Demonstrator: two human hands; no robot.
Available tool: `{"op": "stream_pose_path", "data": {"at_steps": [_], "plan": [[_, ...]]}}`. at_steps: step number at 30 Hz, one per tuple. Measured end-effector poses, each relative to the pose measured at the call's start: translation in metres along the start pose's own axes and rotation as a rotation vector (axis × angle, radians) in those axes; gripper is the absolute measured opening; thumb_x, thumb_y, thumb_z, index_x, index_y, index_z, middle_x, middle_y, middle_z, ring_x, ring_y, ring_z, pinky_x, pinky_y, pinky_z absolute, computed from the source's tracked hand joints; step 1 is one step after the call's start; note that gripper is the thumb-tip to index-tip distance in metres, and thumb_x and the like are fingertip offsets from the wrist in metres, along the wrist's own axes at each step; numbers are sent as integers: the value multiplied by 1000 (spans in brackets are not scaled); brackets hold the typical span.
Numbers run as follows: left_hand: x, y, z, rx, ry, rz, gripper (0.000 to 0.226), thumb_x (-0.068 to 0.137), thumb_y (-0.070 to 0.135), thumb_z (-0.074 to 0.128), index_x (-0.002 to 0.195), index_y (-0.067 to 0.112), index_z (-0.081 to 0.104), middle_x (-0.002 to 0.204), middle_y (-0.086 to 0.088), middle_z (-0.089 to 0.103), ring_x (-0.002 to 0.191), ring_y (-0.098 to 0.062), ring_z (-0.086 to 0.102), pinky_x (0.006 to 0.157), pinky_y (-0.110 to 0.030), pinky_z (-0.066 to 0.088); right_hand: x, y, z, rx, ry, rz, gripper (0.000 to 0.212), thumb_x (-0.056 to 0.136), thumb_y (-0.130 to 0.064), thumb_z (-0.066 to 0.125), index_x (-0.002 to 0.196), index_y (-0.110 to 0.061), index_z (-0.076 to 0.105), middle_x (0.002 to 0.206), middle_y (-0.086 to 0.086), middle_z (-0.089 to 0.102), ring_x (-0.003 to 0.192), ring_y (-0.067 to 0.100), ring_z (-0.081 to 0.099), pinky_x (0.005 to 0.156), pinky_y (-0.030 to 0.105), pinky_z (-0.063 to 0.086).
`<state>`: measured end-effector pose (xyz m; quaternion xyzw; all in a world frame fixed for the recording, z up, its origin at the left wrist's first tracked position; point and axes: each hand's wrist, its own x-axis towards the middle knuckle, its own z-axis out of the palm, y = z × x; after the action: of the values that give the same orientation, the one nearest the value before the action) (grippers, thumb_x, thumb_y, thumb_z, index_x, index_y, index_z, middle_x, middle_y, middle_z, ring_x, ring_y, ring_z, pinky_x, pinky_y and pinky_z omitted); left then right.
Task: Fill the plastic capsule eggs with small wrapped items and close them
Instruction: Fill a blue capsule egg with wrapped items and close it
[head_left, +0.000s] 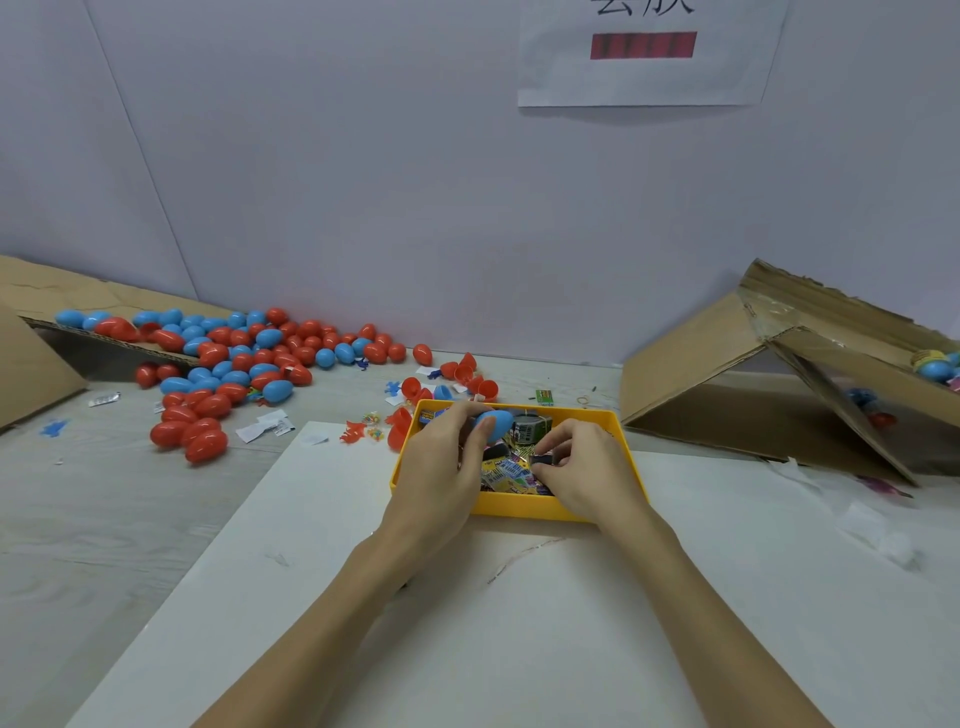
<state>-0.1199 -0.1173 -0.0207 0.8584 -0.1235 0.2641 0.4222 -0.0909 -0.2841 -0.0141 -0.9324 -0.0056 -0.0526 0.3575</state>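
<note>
A yellow tray (613, 415) sits on the white board in front of me, filled with small wrapped items (506, 474). My left hand (447, 457) holds a blue capsule egg (497, 423) over the tray's back half, thumb on its side. My right hand (584, 467) reaches into the tray and pinches a small dark wrapped item (544, 459) between thumb and fingers. Whether the blue egg is whole or a half is hidden by my fingers.
Many red and blue eggs (234, 358) lie heaped at the back left, spilling off a cardboard flap (104, 345). Open red halves (467, 376) lie behind the tray. A tipped cardboard box (727, 364) stands at the right. Paper scraps litter the table.
</note>
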Motion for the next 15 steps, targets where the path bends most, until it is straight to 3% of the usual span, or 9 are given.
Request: {"op": "stream_pose_path", "data": {"at_steps": [5,8,11,15], "plan": [[1,-4,1,3,5,2,25,104,26,53,125,15,63,104,8,64,93,3,59,80,-12,49,-2,1,3,91,112,-39,11,92,-24,77,98,-16,73,98,1,74,81,8,64,67,16,50],[1,-5,2,1,7,1,25,104,26,54,124,17,63,103,12,62,94,5,59,79,-10,48,-6,3,4,202,140,-105,12,92,-23,76,101,-15,79,93,-3,75,84,7,67,73,19,55],[1,-5,2,6,9,-13,26,104,25,53,127,17,62,105,11,62,92,5,59,78,-7,48,-9,4,2,275,99,-155,15,96,-22,71,107,-18,81,101,-4,77,94,11,70,84,28,60],[2,-2,-1,1,-3,22,32,105,23,50,136,28,55,103,12,61,86,-5,59,73,-15,50,-9,3,0,288,77,-217,20,99,-24,67,115,-24,79,113,-4,75,100,11,71,85,24,58]]}}
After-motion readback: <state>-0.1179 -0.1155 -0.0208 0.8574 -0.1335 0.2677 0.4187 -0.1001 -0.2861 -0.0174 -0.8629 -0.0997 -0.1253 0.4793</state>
